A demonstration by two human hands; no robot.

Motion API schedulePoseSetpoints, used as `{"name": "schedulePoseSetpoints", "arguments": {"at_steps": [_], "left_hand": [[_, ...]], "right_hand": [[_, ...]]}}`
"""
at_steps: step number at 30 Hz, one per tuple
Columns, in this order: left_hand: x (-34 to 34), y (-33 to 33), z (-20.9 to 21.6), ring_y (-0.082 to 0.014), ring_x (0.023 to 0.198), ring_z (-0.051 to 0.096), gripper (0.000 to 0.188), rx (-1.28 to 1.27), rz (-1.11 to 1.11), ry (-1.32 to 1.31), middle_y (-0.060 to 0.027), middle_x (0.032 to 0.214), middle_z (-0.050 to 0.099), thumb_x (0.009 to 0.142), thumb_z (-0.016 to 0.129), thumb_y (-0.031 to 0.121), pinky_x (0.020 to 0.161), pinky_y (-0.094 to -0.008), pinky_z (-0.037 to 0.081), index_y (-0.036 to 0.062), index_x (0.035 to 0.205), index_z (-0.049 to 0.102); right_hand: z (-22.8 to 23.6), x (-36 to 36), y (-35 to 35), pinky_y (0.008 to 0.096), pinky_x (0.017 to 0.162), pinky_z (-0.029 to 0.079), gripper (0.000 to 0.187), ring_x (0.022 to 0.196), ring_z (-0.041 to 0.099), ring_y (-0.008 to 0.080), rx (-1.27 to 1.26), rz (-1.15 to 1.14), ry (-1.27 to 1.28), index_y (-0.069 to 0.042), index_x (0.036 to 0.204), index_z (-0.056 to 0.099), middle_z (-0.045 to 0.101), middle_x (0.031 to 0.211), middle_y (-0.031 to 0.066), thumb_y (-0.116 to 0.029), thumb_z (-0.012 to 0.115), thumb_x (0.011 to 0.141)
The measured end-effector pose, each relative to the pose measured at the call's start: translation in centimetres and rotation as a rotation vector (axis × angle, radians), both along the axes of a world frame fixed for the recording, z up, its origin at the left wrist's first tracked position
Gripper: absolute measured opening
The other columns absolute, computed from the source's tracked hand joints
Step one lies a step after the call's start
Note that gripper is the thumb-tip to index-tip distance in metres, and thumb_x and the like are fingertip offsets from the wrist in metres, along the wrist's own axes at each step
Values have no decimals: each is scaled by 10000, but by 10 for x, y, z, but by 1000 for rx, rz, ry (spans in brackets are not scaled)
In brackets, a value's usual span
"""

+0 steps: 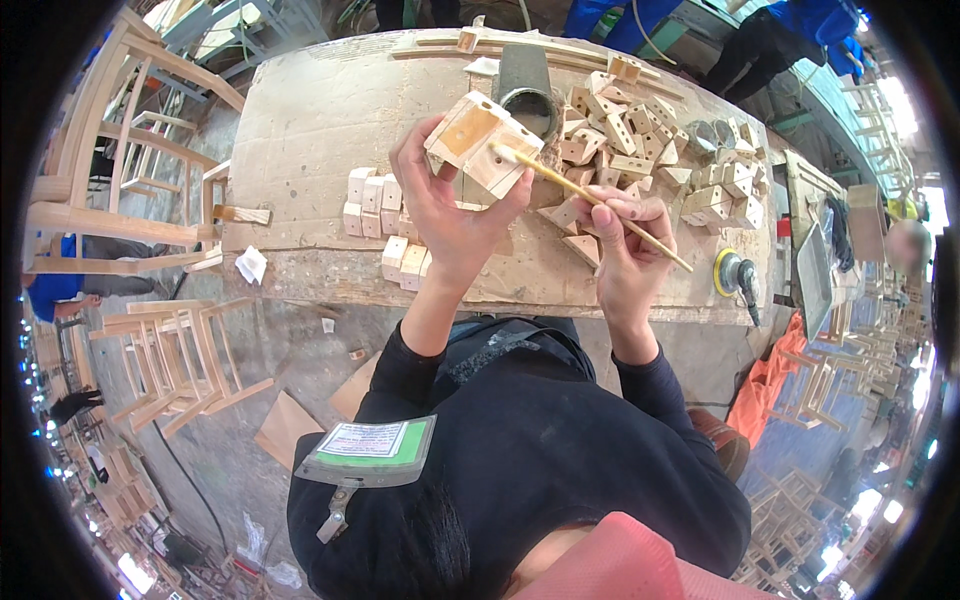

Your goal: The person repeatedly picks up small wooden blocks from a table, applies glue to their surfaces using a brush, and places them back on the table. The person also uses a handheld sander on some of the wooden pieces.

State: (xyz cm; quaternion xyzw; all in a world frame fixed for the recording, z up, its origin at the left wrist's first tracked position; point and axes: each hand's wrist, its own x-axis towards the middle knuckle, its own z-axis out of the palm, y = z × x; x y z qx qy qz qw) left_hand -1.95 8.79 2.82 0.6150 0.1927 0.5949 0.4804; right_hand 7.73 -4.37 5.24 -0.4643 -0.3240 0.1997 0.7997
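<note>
From where I stand, the left hand grips a wooden block between thumb and fingers, raised over the worktable, well in from its near edge. The right hand pinches a slim wooden stick, its pale tip against the block's upper face, its tail jutting toward the table's right side.

Left of the left wrist, small blocks stand in neat rows, with a shorter row closer to the near edge. Between these and the table's left edge runs a wide stretch of tabletop, a crumpled white scrap by the front corner.

Right of the stick the room is tighter: a loose heap of blocks crowds in, and a sander sits near the right front corner.

Just beyond the held block is a dark cylindrical container, mouth facing the person; something murky shows inside, though I can't tell what. Long wooden strips lie along the far edge.
</note>
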Motion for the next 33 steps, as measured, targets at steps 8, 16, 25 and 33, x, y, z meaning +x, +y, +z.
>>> {"name": "schedulePoseSetpoints", "arguments": {"at_steps": [8, 16, 25, 33], "left_hand": [[-1, -1, 0, -217, 1166, 448, 867, 3, -13, 1, -109, 1256, 338, 604, 822, 36, 970, -345, 474, 26, 1316, 326], [-1, 0, 2, -228, 1176, 426, 862, 43, -41, 68, -112, 1250, 322, 613, 723, 7, 964, -345, 460, 22, 1346, 271], [-3, 0, -1, -258, 1236, 389, 876, 91, -47, -19, -130, 1296, 318, 610, 745, 55, 1037, -395, 375, 26, 1353, 281], [-5, 4, -1, -261, 1261, 364, 870, 130, 7, 12, -139, 1307, 315, 617, 761, 64, 1035, -407, 371, 26, 1347, 289]], "right_hand": [[1, -4, -5, 342, 720, 589, 106, 818, 682, 256, -70, 19, -11, -3, 900, 510, 645, 980, 206, 5, 615, 884], [11, 1, -2, 344, 674, 595, 165, 777, 692, 258, -15, -116, 204, -27, 819, 465, 672, 905, 183, -19, 608, 900], [6, 5, 3, 331, 719, 590, 139, 861, 686, 257, -62, -145, 123, -14, 842, 485, 662, 958, 199, 10, 613, 887], [6, 1, 1, 340, 809, 577, 117, 930, 668, 263, -32, -60, 53, 14, 891, 518, 639, 1046, 224, 87, 603, 860]]}}
